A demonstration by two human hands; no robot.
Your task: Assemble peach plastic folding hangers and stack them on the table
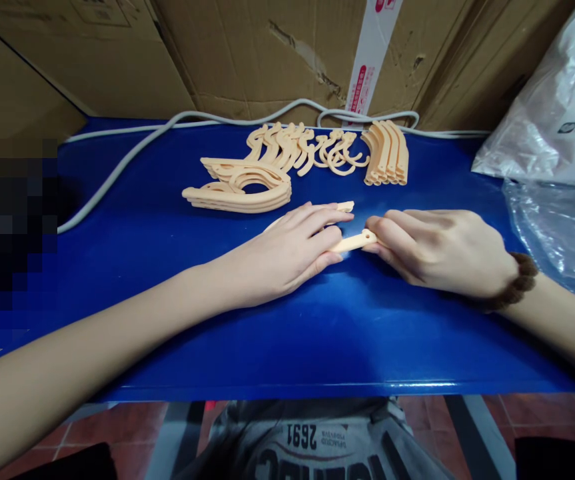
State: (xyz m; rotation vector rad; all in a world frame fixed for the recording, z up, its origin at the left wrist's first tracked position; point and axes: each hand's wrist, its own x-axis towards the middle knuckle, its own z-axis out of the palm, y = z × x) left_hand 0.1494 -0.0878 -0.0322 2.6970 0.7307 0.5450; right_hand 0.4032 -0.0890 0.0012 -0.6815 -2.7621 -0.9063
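Observation:
My left hand (300,250) is closed over a cream plastic hanger part (348,243), palm down just above the blue table. Past its fingers a second cream end (346,207) sticks out; whether it belongs to the same part is hidden. My right hand (417,243) pinches at the part's holed tip, thumb below and fingers above. A bit of cream plastic shows between those fingertips, mostly covered. Beyond my left hand lies a stack of curved hanger bodies (247,197).
On the blue table (167,320) at the back are wavy cream pieces (284,145), loose hooks (337,152) and a bundle of curved arms (387,153). A white cable (132,155) runs behind them. Cardboard boxes (247,60) wall the back; clear plastic bags (542,127) lie at the right.

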